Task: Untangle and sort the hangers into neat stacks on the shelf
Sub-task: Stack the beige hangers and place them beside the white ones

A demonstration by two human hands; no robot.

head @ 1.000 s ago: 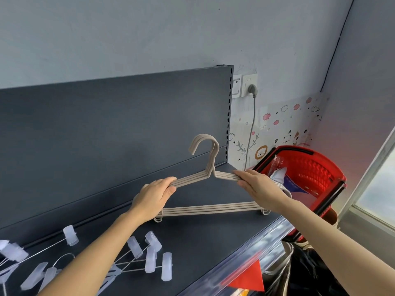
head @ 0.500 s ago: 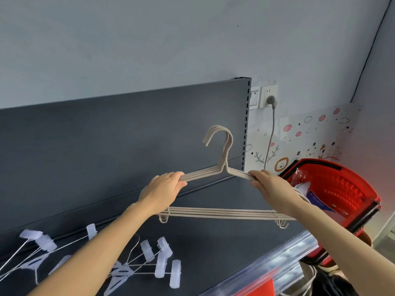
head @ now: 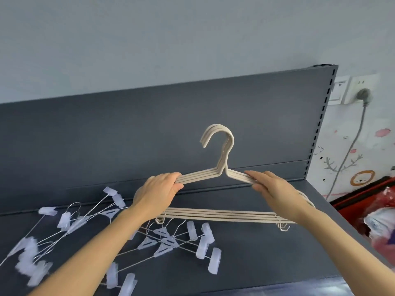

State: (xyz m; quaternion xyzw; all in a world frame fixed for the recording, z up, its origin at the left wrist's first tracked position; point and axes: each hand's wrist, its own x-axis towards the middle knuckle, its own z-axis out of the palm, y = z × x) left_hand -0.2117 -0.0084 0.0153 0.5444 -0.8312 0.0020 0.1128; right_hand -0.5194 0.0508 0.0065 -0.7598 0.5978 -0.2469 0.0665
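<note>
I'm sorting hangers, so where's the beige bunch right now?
Centre of the head view: the beige hangers are held above the shelf by the left hand and right hand, over the clip hangers.

Both hands hold a bundle of beige hangers upright above the shelf.

The left hand [head: 159, 190] wraps the left shoulder of the hangers [head: 220, 176], the right hand [head: 275, 189] the right shoulder, hooks aligned and pointing up. On the dark shelf [head: 256, 259] below lies a tangle of wire clip hangers [head: 171, 242]. A red basket [head: 367, 201] sits at right, beyond the shelf's end.
</note>
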